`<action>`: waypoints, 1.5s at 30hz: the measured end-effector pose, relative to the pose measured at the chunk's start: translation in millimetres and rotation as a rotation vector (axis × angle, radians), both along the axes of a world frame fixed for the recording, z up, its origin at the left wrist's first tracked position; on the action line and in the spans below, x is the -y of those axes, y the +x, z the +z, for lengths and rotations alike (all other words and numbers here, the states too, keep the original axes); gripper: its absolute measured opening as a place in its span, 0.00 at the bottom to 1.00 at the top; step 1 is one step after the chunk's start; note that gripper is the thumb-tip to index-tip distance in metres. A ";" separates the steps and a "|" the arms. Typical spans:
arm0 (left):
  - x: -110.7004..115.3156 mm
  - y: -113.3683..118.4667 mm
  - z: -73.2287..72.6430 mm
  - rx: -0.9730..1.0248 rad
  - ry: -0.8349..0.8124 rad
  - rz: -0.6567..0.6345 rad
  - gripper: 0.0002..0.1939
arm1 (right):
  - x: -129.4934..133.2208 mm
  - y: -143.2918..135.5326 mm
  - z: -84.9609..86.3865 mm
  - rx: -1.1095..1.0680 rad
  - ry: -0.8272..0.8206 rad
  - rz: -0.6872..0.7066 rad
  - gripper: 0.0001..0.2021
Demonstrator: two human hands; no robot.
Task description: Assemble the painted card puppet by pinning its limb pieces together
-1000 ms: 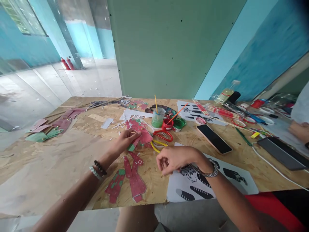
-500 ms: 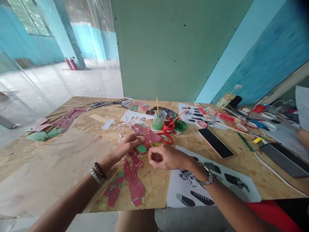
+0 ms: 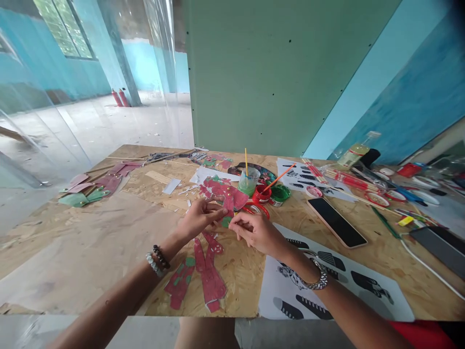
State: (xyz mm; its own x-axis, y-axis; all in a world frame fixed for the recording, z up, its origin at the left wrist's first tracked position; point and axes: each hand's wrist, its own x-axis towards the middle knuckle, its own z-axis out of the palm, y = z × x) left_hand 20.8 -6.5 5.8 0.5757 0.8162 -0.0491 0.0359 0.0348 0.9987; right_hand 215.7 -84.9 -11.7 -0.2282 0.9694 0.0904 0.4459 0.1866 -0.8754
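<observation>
My left hand (image 3: 203, 218) pinches a red painted paper cutout (image 3: 218, 189) with gold fasteners, lifted a little off the wooden table (image 3: 243, 286). Close to its right edge, my right hand (image 3: 254, 230) has its fingers pressed together; whatever is between them is too small to make out. Below the hands lie more red cutouts (image 3: 210, 281), one of them with green spots (image 3: 179, 283). Red-handled scissors (image 3: 259, 209) rest just behind my right hand.
Behind the hands stand a cup of green water (image 3: 249, 182), a red paint jar (image 3: 261, 195) and a green one (image 3: 279, 195). A phone (image 3: 337, 222) and printed sheets (image 3: 334, 286) lie right. Jointed cutouts (image 3: 98, 186) lie far left.
The red cutout has been raised and turned in my left hand. My right hand's fingers have come closer to it. The view has shifted slightly, and the person's hand at the right edge has left it.
</observation>
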 end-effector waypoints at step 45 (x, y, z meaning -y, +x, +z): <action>-13.4 -8.0 -22.6 -0.047 -0.109 -0.089 0.42 | -3.0 -3.6 -7.3 0.252 0.546 -0.264 0.03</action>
State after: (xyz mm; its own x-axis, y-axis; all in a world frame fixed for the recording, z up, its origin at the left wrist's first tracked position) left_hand 12.8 6.9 -16.8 0.6403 0.7505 -0.1635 0.0905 0.1377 0.9863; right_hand 212.1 -81.9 -19.0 -0.0671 0.8258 0.5599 0.7164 0.4305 -0.5491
